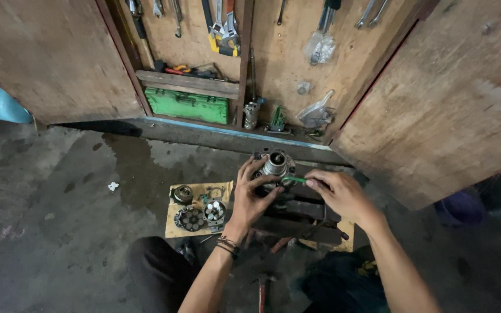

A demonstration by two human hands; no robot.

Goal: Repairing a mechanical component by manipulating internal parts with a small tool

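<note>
A round metal assembly with a shiny central hub [276,163] rests on dark metal blocks [300,217] on the floor. My left hand [251,194] grips its left side, fingers wrapped around the housing. My right hand [337,191] holds a thin tool with a green handle [294,179], its tip pointing at the assembly's right side. On a piece of cardboard [172,229] to the left lie a round toothed plate [190,219], a disc with several rollers [214,210] and a small round part [182,193].
An open wooden cabinet stands ahead, with a green tool case [187,105] on its lower shelf, hanging wrenches [222,26] and plastic bags [318,113]. Its door [442,110] swings out at the right. The concrete floor [59,191] is stained. A hammer [261,290] lies between my knees.
</note>
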